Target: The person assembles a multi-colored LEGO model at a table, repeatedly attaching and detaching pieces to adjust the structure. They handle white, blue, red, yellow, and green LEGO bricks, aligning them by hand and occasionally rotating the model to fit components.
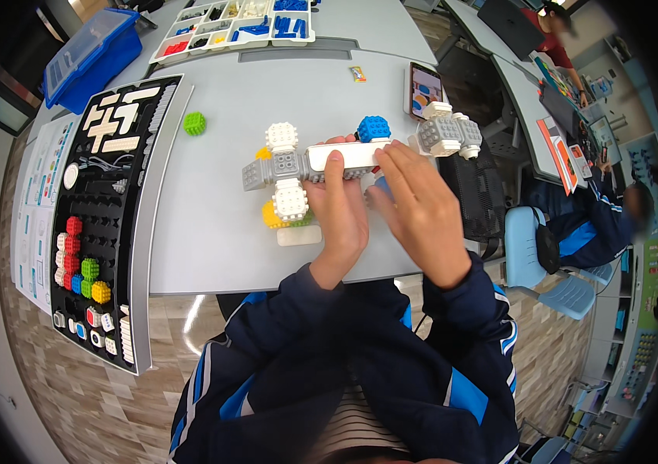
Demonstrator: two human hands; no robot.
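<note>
A toy model of knobby grey, white and blue building blocks is held over the table. My left hand [338, 213] grips its middle from below, thumb on the long white bar [344, 158]. At its left end, a grey block [286, 164] sits between two white blocks [281, 136]. A blue block [374, 128] is beside the bar's far edge. My right hand [418, 205] lies with outstretched fingers on the bar's right end. Beyond those fingers is a cluster of grey and white blocks [445, 134]; my hand hides whether it joins the model.
A green block [194, 123] lies left on the table [205, 224]. Further left are a black block tray [142, 309] and a blue bin [97, 69]. Behind is a white parts tray [313, 35]. A phone [425, 87] and black mesh bag [477, 197] are at right. Other people sit beyond.
</note>
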